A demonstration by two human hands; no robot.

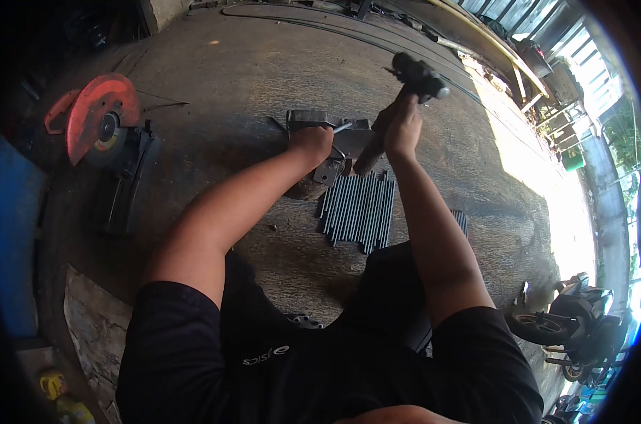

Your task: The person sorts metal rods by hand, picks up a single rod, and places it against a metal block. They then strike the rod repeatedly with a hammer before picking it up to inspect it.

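Observation:
My left hand is closed around a thin metal rod, whose end sticks out to the right over a dark metal block. Raised to the right of the block, my right hand grips a hammer with a heavy dark head and a thick handle. The head is slightly blurred and apart from the rod. Just below my left hand sits a small metal plate with a hole. Nearer my body, many cut metal rods lie side by side on the ground.
A cut-off saw with a red guard stands at left. More short rods lie beyond my right forearm. Long thin bars stretch across the far floor. A motorcycle is parked at lower right.

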